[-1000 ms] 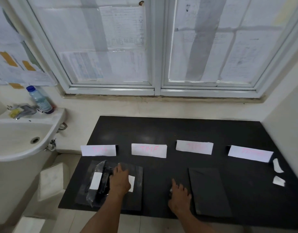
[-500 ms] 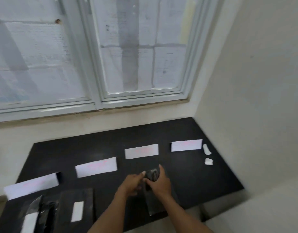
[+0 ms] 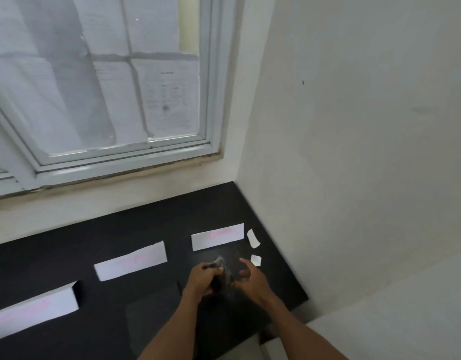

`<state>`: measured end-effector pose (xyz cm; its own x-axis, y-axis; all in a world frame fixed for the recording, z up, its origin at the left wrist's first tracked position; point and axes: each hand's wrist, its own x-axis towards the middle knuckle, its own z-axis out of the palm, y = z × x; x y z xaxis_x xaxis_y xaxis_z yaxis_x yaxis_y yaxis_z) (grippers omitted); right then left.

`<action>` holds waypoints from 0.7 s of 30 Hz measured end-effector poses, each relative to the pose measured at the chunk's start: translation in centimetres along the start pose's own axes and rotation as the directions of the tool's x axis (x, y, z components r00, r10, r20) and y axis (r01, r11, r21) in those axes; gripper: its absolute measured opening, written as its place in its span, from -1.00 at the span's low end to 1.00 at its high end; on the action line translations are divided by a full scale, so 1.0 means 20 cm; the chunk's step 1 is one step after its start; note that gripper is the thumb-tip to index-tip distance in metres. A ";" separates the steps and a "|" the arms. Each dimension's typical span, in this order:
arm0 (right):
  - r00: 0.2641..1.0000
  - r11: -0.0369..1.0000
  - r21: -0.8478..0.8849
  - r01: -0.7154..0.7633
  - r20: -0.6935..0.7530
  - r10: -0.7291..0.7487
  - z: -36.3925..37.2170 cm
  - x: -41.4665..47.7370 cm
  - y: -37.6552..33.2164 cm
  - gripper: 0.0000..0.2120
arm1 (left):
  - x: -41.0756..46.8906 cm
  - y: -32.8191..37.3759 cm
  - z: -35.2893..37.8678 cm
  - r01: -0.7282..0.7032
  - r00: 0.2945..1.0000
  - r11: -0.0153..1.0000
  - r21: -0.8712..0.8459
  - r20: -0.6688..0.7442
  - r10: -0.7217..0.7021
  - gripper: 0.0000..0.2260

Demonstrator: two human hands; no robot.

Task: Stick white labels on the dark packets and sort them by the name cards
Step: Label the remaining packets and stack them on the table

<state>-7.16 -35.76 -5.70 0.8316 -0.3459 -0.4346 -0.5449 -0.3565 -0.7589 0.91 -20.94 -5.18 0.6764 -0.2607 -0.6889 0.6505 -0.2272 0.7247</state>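
My left hand [image 3: 202, 279] grips a dark crinkled packet [image 3: 219, 263] above the black counter [image 3: 146, 224]. My right hand [image 3: 250, 279] is beside it, fingers loosely curled, thumb near the packet; whether it holds the packet is unclear. Three white name cards with pink writing lie in a row: the rightmost card [image 3: 217, 237], a middle card [image 3: 130, 261] and a left card [image 3: 32, 313]. Two small white labels lie by the right wall, one further back [image 3: 253, 238] and one nearer [image 3: 256, 260]. A flat dark packet [image 3: 151, 318] lies under my forearms.
The wall [image 3: 354, 152] closes the counter's right side. A papered window [image 3: 107, 87] stands behind it. The counter's front right corner [image 3: 302, 298] is just right of my right hand.
The view has swung right; the sink and labelled packets on the left have left the frame. Both hands moved from the left and centre to the rightmost card, lifting a dark packet.
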 end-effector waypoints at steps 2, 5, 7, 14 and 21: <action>0.998 0.993 -0.111 -0.028 -0.067 0.021 -0.10 0.12 0.08 -0.50 | 0.11 0.03 0.08 0.052 0.999 0.998 -0.024 -0.001 -0.052 -0.89; 0.991 0.941 -0.335 -0.053 -0.137 0.007 -0.20 0.27 0.18 -0.57 | 0.24 0.06 0.16 0.115 0.993 0.993 0.003 0.011 -0.115 -0.88; 0.988 0.903 -0.425 -0.058 -0.154 -0.009 -0.23 0.37 0.24 -0.60 | 0.32 0.06 0.19 0.172 0.985 0.983 0.057 0.013 -0.173 -0.88; 0.988 0.735 -0.678 -0.007 -0.119 -0.100 -0.22 0.54 0.34 -0.77 | 0.42 0.06 0.20 0.312 0.950 0.949 0.050 0.009 -0.312 -0.73; 0.901 0.864 -0.480 0.154 -0.290 -0.322 -0.21 0.48 0.26 -0.92 | 0.36 0.06 0.16 0.327 0.945 0.930 -0.167 0.038 -0.325 -0.65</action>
<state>-2.42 -44.51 -11.80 0.8935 -0.4489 -0.0064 -0.3942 -0.7777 -0.4896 5.43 -26.15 -9.09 0.4146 -0.2084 -0.8858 0.8837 -0.1402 0.4466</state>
